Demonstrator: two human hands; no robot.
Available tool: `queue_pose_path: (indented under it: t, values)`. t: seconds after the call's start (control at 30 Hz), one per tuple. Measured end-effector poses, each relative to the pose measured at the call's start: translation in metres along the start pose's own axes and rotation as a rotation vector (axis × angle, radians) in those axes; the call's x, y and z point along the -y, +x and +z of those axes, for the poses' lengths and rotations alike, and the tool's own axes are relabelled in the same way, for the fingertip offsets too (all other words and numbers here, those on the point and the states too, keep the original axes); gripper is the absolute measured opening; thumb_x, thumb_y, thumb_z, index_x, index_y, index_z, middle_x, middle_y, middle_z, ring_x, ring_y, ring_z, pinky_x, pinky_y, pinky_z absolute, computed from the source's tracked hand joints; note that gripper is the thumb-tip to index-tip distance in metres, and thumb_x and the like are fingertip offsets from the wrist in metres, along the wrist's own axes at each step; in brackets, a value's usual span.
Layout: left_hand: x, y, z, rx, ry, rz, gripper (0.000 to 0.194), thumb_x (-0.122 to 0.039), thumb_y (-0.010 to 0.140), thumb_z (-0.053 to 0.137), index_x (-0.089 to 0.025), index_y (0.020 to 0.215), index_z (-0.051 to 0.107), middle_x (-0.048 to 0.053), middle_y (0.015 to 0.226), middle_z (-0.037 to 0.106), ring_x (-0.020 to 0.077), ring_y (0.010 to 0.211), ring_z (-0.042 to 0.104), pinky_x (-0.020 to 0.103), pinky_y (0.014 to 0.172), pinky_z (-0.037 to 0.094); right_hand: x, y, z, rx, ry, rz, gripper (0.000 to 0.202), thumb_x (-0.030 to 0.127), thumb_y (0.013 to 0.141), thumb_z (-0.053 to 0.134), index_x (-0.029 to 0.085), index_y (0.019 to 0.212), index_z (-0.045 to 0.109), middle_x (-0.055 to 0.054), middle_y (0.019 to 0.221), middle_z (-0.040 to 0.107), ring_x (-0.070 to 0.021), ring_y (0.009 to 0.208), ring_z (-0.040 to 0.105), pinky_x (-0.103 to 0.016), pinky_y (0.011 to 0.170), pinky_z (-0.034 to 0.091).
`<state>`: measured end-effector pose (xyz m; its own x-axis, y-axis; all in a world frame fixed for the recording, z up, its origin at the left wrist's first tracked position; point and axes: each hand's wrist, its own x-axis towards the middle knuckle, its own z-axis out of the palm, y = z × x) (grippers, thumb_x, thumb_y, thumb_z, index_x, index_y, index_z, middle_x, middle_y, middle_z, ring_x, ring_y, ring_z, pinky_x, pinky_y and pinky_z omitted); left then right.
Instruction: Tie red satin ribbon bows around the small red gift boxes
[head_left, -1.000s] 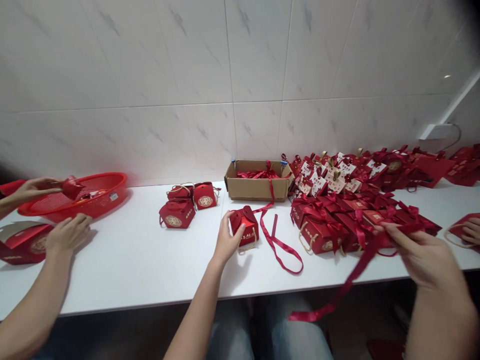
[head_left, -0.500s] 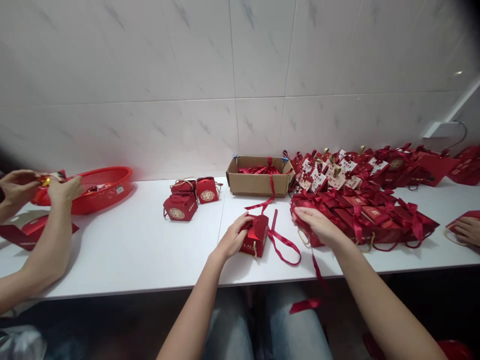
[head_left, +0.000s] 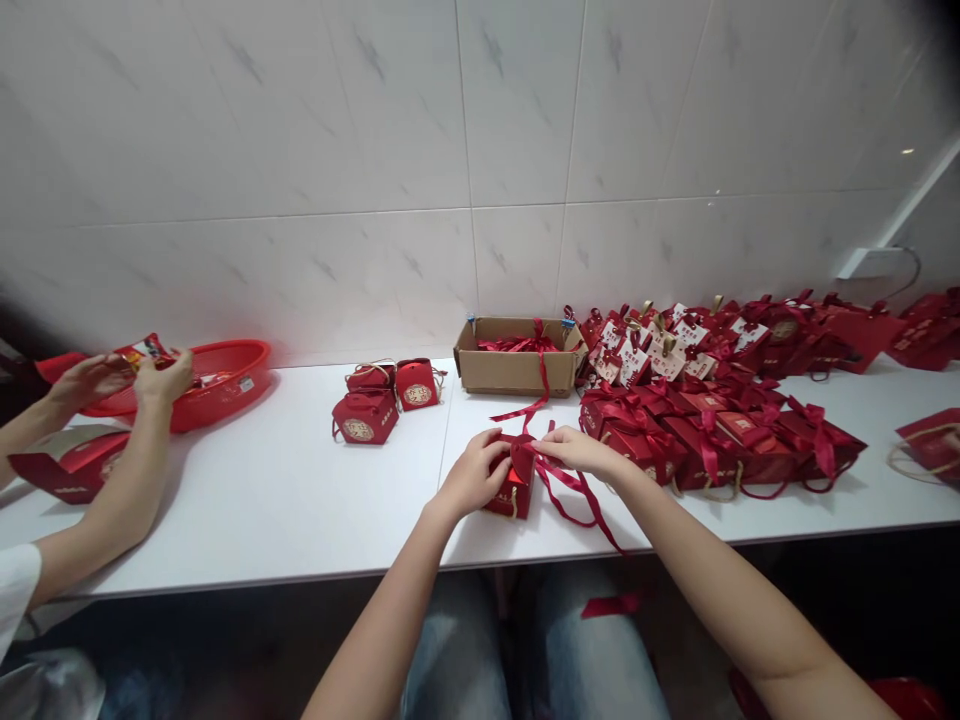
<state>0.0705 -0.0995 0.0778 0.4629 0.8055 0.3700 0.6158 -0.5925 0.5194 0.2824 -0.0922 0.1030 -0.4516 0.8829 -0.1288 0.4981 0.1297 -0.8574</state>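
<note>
A small red gift box point(head_left: 517, 498) with a short cord at its front stands on the white table near the edge. My left hand point(head_left: 475, 474) is closed around its left side and top flap. At the box's top right, my right hand point(head_left: 574, 451) pinches a dark red ribbon point(head_left: 564, 480); the fingertips are close to the flap. Loops and a loose end of ribbon trail over the table to the right of the box. Part of the box's top is hidden by my fingers.
Behind the box sits a cardboard box point(head_left: 499, 370) of ribbons. Three red gift boxes point(head_left: 365, 418) stand to the left, many ribboned boxes point(head_left: 697, 440) to the right. At far left a co-worker's hands point(head_left: 161, 380) hold a packet by a red basket point(head_left: 232, 397).
My right hand has moved left from the ribboned boxes to the gift box, bringing the ribbon along. My left hand stays on the box. The co-worker's hands shifted right.
</note>
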Motion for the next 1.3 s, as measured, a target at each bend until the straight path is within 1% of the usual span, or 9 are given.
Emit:
queue_pose_path:
  t: [0.33, 0.6, 0.67, 0.77, 0.83, 0.87, 1.0, 1.13, 1.3]
  values:
    - [-0.001, 0.007, 0.005, 0.004, 0.067, -0.026, 0.031, -0.027, 0.088, 0.04, -0.018, 0.107, 0.063, 0.012, 0.119, 0.057, 0.0242, 0.113, 0.052, 0.04, 0.098, 0.042, 0.0, 0.021, 0.005, 0.022, -0.097, -0.006, 0.044, 0.055, 0.075, 0.047, 0.018, 0.055, 0.035, 0.006, 0.049, 0.029, -0.0056, 0.045, 0.022, -0.022, 0.045, 0.018]
    - [-0.01, 0.02, -0.004, -0.067, 0.019, -0.093, 0.018, -0.023, 0.081, 0.048, -0.018, 0.075, 0.064, 0.01, 0.103, 0.06, 0.0234, 0.1, 0.058, 0.036, 0.087, 0.046, 0.0, 0.025, 0.012, 0.008, -0.153, 0.005, 0.046, 0.056, 0.077, 0.044, 0.017, 0.052, 0.04, 0.005, 0.043, 0.032, -0.0063, 0.041, 0.025, -0.022, 0.045, 0.02]
    - [-0.012, 0.024, -0.009, -0.073, 0.021, -0.102, 0.016, -0.022, 0.08, 0.047, -0.017, 0.074, 0.061, 0.01, 0.098, 0.061, 0.022, 0.092, 0.059, 0.035, 0.082, 0.047, -0.001, 0.025, 0.011, -0.057, -0.188, 0.012, 0.048, 0.055, 0.08, 0.042, 0.017, 0.051, 0.041, 0.003, 0.044, 0.037, -0.0074, 0.043, 0.03, -0.023, 0.047, 0.024]
    - [-0.016, 0.031, -0.022, -0.078, 0.0, -0.142, 0.014, -0.023, 0.08, 0.046, -0.018, 0.078, 0.059, 0.007, 0.087, 0.063, 0.0198, 0.081, 0.06, 0.032, 0.073, 0.047, 0.003, 0.023, 0.007, -0.304, -0.256, 0.021, 0.052, 0.054, 0.085, 0.036, 0.015, 0.053, 0.049, -0.002, 0.052, 0.05, -0.0122, 0.051, 0.044, -0.026, 0.057, 0.033]
    - [-0.02, 0.037, -0.034, -0.071, -0.026, -0.154, 0.014, -0.025, 0.081, 0.045, -0.018, 0.078, 0.057, 0.005, 0.081, 0.063, 0.019, 0.077, 0.059, 0.031, 0.069, 0.046, 0.008, 0.021, 0.006, -0.404, -0.188, -0.063, 0.051, 0.055, 0.086, 0.037, 0.014, 0.063, 0.057, -0.006, 0.065, 0.059, -0.0164, 0.065, 0.053, -0.027, 0.066, 0.037]
    - [-0.024, 0.039, -0.041, -0.071, -0.038, -0.147, 0.014, -0.026, 0.081, 0.046, -0.018, 0.077, 0.056, 0.005, 0.079, 0.063, 0.0186, 0.075, 0.059, 0.03, 0.067, 0.045, 0.012, 0.02, 0.006, -0.393, -0.099, -0.134, 0.048, 0.056, 0.085, 0.04, 0.014, 0.072, 0.061, -0.007, 0.074, 0.062, -0.0176, 0.074, 0.056, -0.028, 0.071, 0.039]
    - [-0.044, 0.044, -0.068, -0.129, -0.121, -0.088, 0.016, -0.03, 0.082, 0.046, -0.018, 0.077, 0.053, 0.002, 0.074, 0.061, 0.0157, 0.071, 0.056, 0.027, 0.064, 0.043, 0.03, 0.018, 0.011, -0.183, 0.317, -0.293, 0.049, 0.059, 0.083, 0.045, 0.016, 0.099, 0.062, -0.007, 0.091, 0.064, -0.0165, 0.09, 0.057, -0.029, 0.085, 0.04]
    - [-0.056, 0.038, -0.084, -0.227, -0.238, -0.047, 0.019, -0.035, 0.082, 0.049, -0.017, 0.08, 0.054, 0.003, 0.078, 0.061, 0.0157, 0.074, 0.058, 0.026, 0.066, 0.045, 0.052, 0.015, 0.006, -0.201, 0.419, -0.343, 0.043, 0.054, 0.076, 0.059, 0.013, 0.086, 0.065, -0.005, 0.08, 0.064, -0.0144, 0.078, 0.058, -0.028, 0.079, 0.042]
    - [-0.039, 0.019, -0.079, -0.298, -0.231, -0.169, 0.024, -0.04, 0.083, 0.047, -0.017, 0.085, 0.055, 0.005, 0.082, 0.063, 0.0166, 0.074, 0.06, 0.027, 0.065, 0.046, 0.077, 0.001, -0.018, -0.276, 0.479, -0.426, 0.033, 0.047, 0.072, 0.067, 0.014, 0.078, 0.064, -0.002, 0.074, 0.064, -0.0115, 0.071, 0.056, -0.026, 0.074, 0.043]
